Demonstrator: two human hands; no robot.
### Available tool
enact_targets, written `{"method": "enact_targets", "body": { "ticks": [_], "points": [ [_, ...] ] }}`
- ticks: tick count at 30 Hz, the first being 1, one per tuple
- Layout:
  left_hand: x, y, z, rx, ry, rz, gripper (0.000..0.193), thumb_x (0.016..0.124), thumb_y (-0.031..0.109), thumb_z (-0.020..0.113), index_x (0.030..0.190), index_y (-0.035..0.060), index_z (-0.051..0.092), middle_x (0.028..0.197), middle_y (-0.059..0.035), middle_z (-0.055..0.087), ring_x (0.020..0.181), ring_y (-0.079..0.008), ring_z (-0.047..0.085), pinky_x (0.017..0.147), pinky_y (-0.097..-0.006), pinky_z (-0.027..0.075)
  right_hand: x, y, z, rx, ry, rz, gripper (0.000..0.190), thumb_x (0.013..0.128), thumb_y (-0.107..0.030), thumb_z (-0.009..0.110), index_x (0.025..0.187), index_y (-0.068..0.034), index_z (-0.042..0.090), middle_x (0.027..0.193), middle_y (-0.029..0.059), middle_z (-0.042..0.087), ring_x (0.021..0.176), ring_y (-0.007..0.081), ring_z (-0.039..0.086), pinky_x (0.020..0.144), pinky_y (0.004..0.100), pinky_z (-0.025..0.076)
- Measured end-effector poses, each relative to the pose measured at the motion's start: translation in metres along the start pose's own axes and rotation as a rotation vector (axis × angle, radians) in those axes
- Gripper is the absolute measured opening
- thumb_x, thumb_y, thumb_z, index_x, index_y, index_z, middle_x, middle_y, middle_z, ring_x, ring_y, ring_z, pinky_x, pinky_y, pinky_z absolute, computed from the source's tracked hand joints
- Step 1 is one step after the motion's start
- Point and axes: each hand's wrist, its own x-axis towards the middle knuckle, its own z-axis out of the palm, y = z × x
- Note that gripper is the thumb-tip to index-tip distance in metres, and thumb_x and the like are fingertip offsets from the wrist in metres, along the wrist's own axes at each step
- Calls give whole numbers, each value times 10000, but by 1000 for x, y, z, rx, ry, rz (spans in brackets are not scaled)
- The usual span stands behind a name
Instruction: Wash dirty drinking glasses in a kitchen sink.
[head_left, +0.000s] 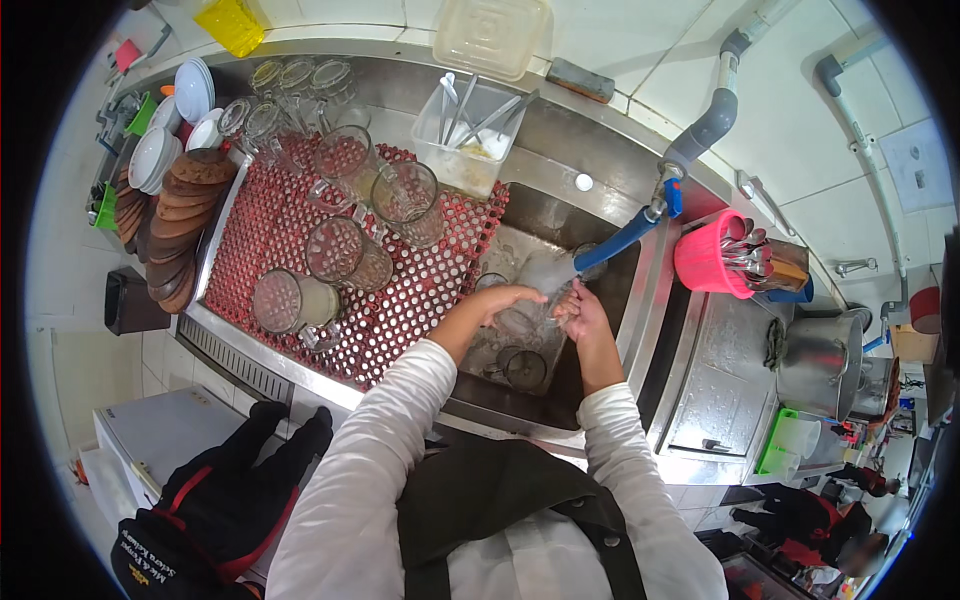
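Both my hands are over the steel sink basin, below the end of a blue hose that is running water. A clear glass mug is between them, partly hidden by my fingers and the splashing. My left hand lies against the mug's side, thumb stretched towards the stream. The curled fingers of my right hand appear to grip its handle. Nearer to me in the basin is another glass mug. More glassware shows behind the hose, partly covered by it.
Left of the basin, several glass mugs stand on a red perforated mat. A plastic tub holds utensils behind it. Stacked brown plates line the left edge. A pink container of spoons stands right. Another person is at lower left.
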Motion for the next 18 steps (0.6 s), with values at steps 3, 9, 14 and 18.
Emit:
{"method": "enact_targets", "body": {
  "ticks": [3,9,14,18],
  "points": [
    [16,0,1,-227,9,-274,459,667,377,609,991,71,496,883,-94,565,748,-215,569,668,-413,467,14,-11,-9,70,123,33,269,855,-195,421,622,-75,357,483,-8,294,386,92,274,397,222,264],
    [13,1,4,-294,-15,-203,517,659,388,612,1049,88,454,994,-88,524,850,-237,534,698,-464,442,3,-17,-8,-65,-19,18,260,864,-234,391,678,-52,390,550,17,350,487,121,351,471,248,321],
    [-7,-11,10,138,57,392,833,501,179,747,1206,55,320,1130,-90,455,1042,-229,432,898,-369,329,-28,2,-11,-373,-252,-215,245,851,-255,390,692,-68,407,575,8,372,566,142,375,601,279,339],
    [-7,-26,11,322,180,589,933,447,146,763,1224,17,264,1163,-105,424,1085,-219,394,906,-319,315,-39,16,-11,-482,-411,-406,112,806,-123,410,712,-62,424,637,26,405,620,143,396,646,291,338]
  ]
}}
